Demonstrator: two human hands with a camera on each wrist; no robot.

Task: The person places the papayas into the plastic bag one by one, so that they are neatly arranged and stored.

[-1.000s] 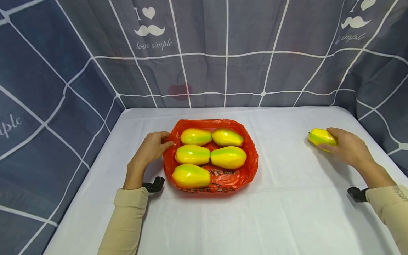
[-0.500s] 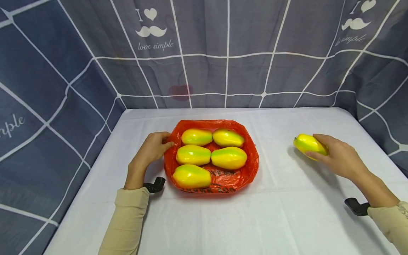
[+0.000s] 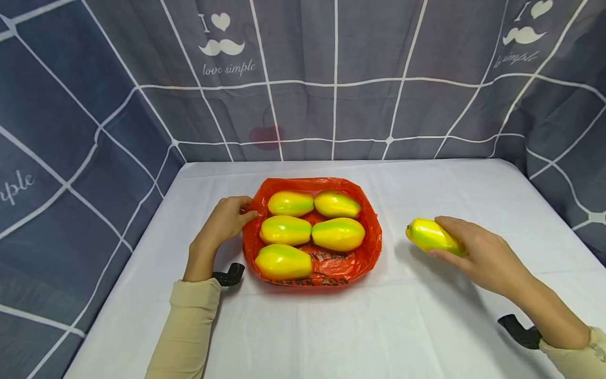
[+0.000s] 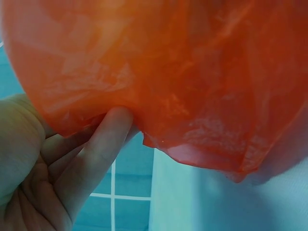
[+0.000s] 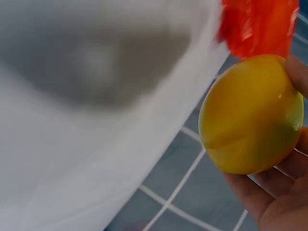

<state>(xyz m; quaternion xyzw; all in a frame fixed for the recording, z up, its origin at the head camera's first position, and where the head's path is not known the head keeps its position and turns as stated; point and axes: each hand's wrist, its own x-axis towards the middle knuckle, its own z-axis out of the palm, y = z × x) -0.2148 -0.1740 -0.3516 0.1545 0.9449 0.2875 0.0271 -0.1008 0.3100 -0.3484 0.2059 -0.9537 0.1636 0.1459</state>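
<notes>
A red plastic bag (image 3: 338,266) stands with its mouth spread wide on the white table. Inside lie several yellow-green papayas (image 3: 285,262) in rows, with bare bag at the front right. My left hand (image 3: 223,221) pinches the bag's left rim; the left wrist view shows its fingers (image 4: 103,149) against the thin red plastic. To the right of the bag, my right hand (image 3: 483,255) holds another papaya (image 3: 428,236) above the cloth, thumb on one side and fingers on the other. The right wrist view shows this papaya (image 5: 250,115) from its rounded end.
White cloth covers the table (image 3: 331,337). A grey curtain (image 3: 303,116) with white grid lines rises behind it and along both sides. A black wrist mount (image 3: 519,330) sits at the right wrist, another (image 3: 229,275) at the left.
My right hand has carried its papaya leftward and nearer to me, from the table's right side toward the bag. The left hand and the bag have stayed in place.
</notes>
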